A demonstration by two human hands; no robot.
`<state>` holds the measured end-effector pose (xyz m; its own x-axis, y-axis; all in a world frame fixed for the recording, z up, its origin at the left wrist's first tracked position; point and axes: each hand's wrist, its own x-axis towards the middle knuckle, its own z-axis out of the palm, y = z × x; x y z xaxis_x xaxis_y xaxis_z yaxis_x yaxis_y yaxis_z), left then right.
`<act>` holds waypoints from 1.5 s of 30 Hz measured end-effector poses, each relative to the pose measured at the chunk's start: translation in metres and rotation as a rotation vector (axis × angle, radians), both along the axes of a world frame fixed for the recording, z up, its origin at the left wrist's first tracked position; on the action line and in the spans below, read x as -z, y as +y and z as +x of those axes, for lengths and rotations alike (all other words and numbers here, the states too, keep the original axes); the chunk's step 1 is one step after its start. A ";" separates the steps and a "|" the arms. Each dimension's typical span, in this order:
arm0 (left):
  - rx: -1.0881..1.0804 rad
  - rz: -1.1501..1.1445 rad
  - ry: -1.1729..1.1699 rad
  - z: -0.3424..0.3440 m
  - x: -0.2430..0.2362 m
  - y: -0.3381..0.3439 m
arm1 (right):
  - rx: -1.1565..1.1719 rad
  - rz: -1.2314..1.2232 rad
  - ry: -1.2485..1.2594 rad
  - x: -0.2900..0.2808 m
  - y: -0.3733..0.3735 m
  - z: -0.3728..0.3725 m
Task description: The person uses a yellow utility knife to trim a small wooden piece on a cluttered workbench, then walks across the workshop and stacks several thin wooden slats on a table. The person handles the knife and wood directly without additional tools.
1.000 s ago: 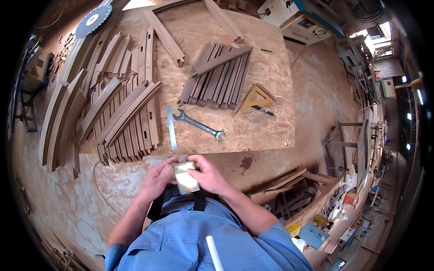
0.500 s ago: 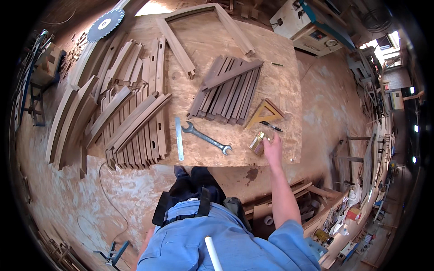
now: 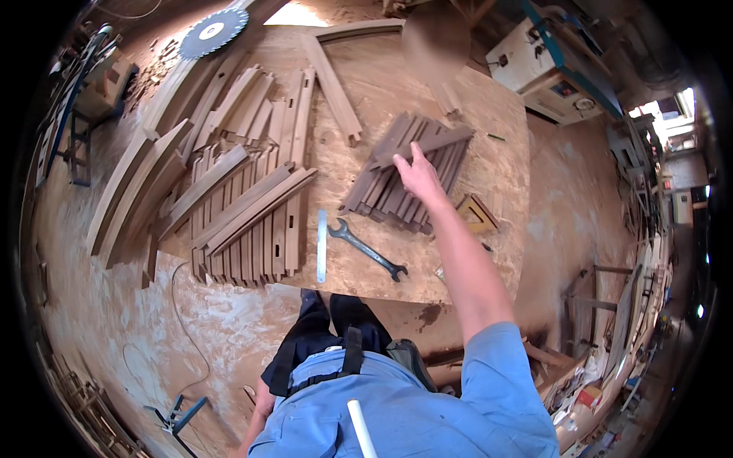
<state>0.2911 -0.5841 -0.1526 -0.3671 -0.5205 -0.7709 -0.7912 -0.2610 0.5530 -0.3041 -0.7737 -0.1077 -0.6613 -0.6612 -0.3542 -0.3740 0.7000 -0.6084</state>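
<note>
My right hand (image 3: 421, 177) is over a stack of dark wooden strips (image 3: 382, 183). Its thumb and forefinger are spread, with the fingertips at the strip lying diagonally on top (image 3: 435, 145), and nothing is gripped. My left arm (image 3: 262, 406) hangs beside my body at the lower left; the fingers there do not show. Right of the stack lies a yellow try-square-like triangle (image 3: 477, 214), partly behind my right forearm. Nearer me are an open-ended wrench (image 3: 368, 250) and a steel ruler (image 3: 321, 246). My forearm mostly covers a small gold pack (image 3: 440, 272).
Many lighter wooden pieces (image 3: 244, 206) are piled on the left of the plywood table (image 3: 343, 288). A circular saw blade (image 3: 214, 33) lies beyond them. A wooden frame (image 3: 334, 91) spans the far side. A white-and-teal machine (image 3: 550, 72) stands at the far right.
My right hand has left the gold pack and moved forward and left onto the strip stack. The view has shifted slightly, and a round blur now covers part of the frame.
</note>
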 end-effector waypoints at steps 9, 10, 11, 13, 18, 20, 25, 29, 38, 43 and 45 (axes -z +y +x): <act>0.069 -0.199 0.256 -0.059 0.064 0.007 | 0.150 0.009 -0.241 0.006 -0.034 -0.003; 0.073 -0.213 0.275 -0.062 0.065 0.006 | 0.195 -0.032 -0.279 0.010 -0.028 -0.005; 0.073 -0.218 0.288 -0.064 0.067 0.008 | 0.210 -0.112 -0.269 0.013 -0.020 -0.004; 0.074 -0.235 0.322 -0.063 0.070 0.009 | 0.192 -0.296 -0.136 0.025 0.005 -0.005; 0.077 -0.277 0.387 -0.064 0.073 0.005 | 0.228 -0.394 -0.125 0.029 0.079 0.014; 0.093 -0.300 0.423 -0.065 0.071 0.001 | 0.264 -0.412 -0.184 0.044 0.117 0.005; 0.077 -0.391 0.593 -0.019 0.056 0.017 | 0.368 -0.554 -0.457 -0.015 0.119 0.049; 0.251 -0.173 0.203 0.052 0.032 0.035 | 0.394 -0.768 -0.463 -0.048 0.119 0.078; -0.421 -0.071 -0.001 0.045 -0.061 -0.046 | 0.519 -0.607 -0.808 -0.052 0.168 0.107; -0.437 -0.166 0.558 -0.031 -0.076 -0.116 | 0.447 -0.801 -0.687 -0.091 0.179 0.114; -0.430 -0.123 0.697 -0.071 -0.107 -0.142 | 0.454 -0.889 -0.655 -0.106 0.181 0.121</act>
